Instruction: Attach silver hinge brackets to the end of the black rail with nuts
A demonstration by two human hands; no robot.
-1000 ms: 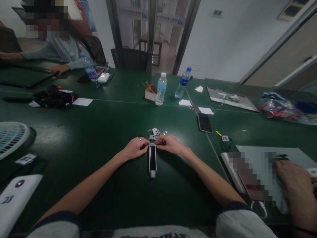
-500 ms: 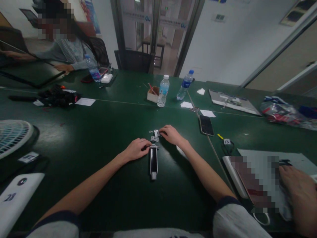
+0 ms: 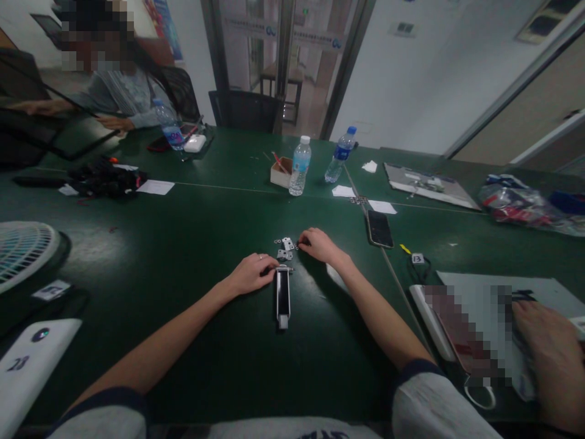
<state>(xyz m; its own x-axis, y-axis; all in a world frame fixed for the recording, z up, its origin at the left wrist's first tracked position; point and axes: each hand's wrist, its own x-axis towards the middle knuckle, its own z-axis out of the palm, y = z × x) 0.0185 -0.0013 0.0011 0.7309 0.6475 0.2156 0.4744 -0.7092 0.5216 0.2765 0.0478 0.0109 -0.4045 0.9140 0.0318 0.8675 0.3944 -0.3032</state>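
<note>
A long black and silver bar-shaped piece point(image 3: 283, 297) lies on the green table point(image 3: 183, 244) in front of me. My left hand point(image 3: 251, 273) rests at its far end, fingertips touching the left side of that end. My right hand point(image 3: 317, 244) is a little farther out, fingertips at a small pile of silver metal plates and washers point(image 3: 286, 246). Whether it pinches one of them is too small to tell.
A black phone point(image 3: 379, 228) lies right of the pile. Two water bottles point(image 3: 298, 166) and a small box stand farther back. A white fan point(image 3: 22, 250) sits at the left. Another person's hand point(image 3: 548, 347) rests on papers at the right. A person sits at the far left.
My right hand left the far end of the bar-shaped piece and moved out to the pile of small metal parts. My left hand stayed at the piece's end.
</note>
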